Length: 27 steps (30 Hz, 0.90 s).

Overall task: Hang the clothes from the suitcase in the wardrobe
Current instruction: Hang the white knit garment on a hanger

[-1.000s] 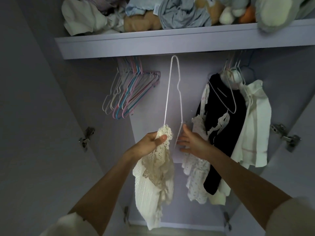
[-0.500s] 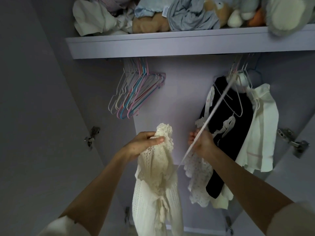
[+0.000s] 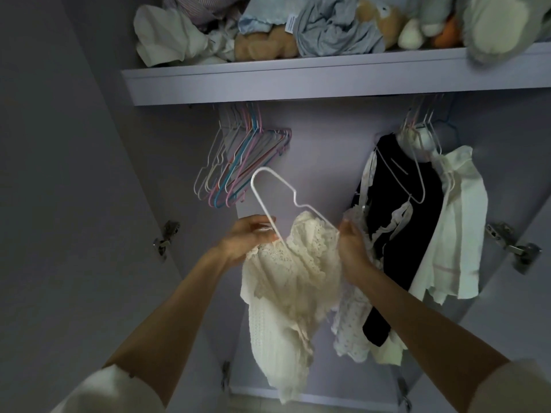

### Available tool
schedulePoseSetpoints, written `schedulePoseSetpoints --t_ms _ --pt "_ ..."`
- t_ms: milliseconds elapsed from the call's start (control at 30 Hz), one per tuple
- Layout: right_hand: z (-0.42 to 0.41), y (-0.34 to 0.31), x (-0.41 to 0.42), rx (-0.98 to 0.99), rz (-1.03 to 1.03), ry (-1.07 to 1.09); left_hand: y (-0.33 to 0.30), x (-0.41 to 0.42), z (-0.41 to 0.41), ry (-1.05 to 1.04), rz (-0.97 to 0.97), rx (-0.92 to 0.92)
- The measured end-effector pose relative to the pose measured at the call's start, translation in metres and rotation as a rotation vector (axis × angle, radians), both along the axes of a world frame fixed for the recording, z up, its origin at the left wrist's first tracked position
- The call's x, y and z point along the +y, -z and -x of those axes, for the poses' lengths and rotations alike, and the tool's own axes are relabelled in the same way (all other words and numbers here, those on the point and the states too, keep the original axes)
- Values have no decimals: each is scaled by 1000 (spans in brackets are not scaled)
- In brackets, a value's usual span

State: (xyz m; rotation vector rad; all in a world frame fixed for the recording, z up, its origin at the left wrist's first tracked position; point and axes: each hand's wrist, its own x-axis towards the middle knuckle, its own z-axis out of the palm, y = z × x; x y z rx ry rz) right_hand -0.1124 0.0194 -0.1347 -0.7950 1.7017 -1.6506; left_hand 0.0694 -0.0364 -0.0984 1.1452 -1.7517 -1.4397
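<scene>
While left hand [image 3: 250,238] grips hanger [image 3: 269,198] (white), right hand [image 3: 351,248] pinches top [image 3: 295,281].

Cream lace garment [image 3: 293,281], crumpled and hanging limp in front of the open wardrobe [image 3: 325,162], its upper edge threaded onto a white wire hanger [image 3: 269,195] tilted to the left. Hung clothes [image 3: 417,234], black and white, occupy the rail at right; empty coloured hangers [image 3: 238,168] cluster at left.
</scene>
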Motion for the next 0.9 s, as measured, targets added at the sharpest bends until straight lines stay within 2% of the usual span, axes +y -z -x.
schedulePoseSetpoints --t_ms 133,200,267,333,400,467,667,800,900 --pt "38 5 0 88 13 114 13 -10 -28 -38 77 -250" --pt "53 9 4 187 55 107 20 -16 -39 -99 207 -427" --pt "62 11 11 362 49 87 19 -19 -50 -275 324 -694" --pt "68 15 20 569 31 99 17 -19 -58 -400 377 -772" --pt "71 19 24 716 6 90 16 -20 -59 -417 380 -819" --pt "67 22 27 787 -15 51 16 -21 -55 -350 341 -815" --pt "45 26 20 924 20 63 6 -4 -26 -179 333 -571" --pt "34 28 14 898 30 -42 1 -2 -17 -153 349 -442" --pt "35 27 12 831 39 -88 -3 -4 -17 -197 356 -468"
